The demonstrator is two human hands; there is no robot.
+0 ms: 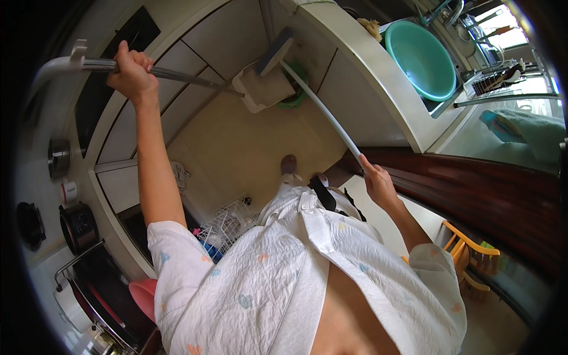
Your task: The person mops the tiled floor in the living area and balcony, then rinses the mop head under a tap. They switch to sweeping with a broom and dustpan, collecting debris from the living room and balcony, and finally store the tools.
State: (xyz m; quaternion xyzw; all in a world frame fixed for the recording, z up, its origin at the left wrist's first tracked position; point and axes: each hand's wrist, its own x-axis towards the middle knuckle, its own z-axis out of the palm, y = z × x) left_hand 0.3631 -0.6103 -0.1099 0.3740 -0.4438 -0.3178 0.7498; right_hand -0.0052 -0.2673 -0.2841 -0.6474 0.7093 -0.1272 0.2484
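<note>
My left hand [134,73], raised at the upper left, is closed round the metal pole of a long-handled white dustpan [262,100]. The pan lies low by the cabinets, at the far end of the floor. At right centre my right hand [378,177] grips the pale handle of a broom [321,108], index finger laid along it. The broom's head, white with blue-grey bristles [274,51], is at the dustpan, partly over its upper side; whether they touch is unclear. Behind the dustpan a green object [295,86] is partly hidden.
White cabinets [359,88] enclose the far floor. A green basin [419,60] sits at the sink, upper right. White wire baskets [226,226] stand by my legs on the left. A dark wooden door frame [466,191] and a wooden chair [468,248] are at the right.
</note>
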